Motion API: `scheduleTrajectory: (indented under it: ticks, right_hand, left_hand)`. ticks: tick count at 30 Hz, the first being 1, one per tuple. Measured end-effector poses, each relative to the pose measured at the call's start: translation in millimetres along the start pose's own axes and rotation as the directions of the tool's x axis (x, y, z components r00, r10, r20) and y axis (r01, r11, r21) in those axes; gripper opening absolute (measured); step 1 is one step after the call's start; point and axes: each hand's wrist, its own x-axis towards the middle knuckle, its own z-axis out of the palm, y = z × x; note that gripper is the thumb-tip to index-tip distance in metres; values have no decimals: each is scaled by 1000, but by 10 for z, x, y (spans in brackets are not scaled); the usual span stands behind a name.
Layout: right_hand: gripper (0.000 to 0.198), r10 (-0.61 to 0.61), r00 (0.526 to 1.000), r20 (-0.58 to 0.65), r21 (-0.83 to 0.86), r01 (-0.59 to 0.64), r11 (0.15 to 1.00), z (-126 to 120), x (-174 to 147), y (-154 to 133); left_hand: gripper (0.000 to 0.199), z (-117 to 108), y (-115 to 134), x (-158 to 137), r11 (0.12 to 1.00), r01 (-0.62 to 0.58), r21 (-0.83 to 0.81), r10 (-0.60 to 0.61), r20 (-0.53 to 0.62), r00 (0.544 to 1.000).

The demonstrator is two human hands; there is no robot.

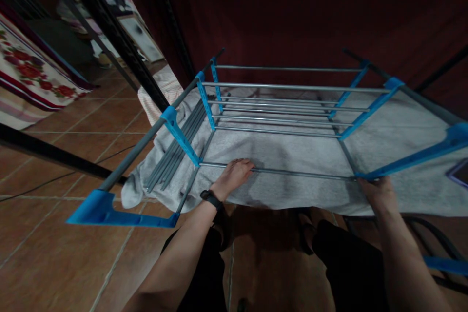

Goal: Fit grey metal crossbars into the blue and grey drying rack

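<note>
Both hands, left hand (234,175) and right hand (378,192), grasp the grey towel (292,156) lying crosswise under the rack (278,87).

One drying rack (278,107), one grey towel (292,156), two hands, one wristwatch (211,199).

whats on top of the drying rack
A grey towel lies over the rack, both hands at its near edge. Bars under the towel are hidden.

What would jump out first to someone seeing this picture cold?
The drying rack with bright blue brackets fills the middle, and a grey towel is spread across its lower rails. The left hand rests on the front rail, and the right hand grips the rack's front right corner, above the brown tiled floor.
</note>
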Motion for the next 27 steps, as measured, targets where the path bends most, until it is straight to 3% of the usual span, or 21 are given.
scheduleTrajectory:
  ticks: [3, 8, 21, 27]
  right_hand:
    - [61, 77, 996, 49, 36, -79, 996, 5, -47, -38]
    - [75, 95, 995, 26, -8, -95, 995, 44, -127, -118]
    - [48, 58, 994, -95, -30, -61, 998, 88, -392, -379]
    - [63, -22, 993, -119, -16, 20, 1000, 140, -527, -385]
  left_hand:
    - [21, -13, -5, -20, 1000, -4, 12, 4, 0, 1000]
    - [25, -73, 45, -37, 997, 2, 78, -2, 0, 1000]
    - [30, 40, -110, 105, 999, 1, 34, 0, -21, 1000]
    - [29, 19, -65, 101, 998, 27, 57, -26, -18, 1000]
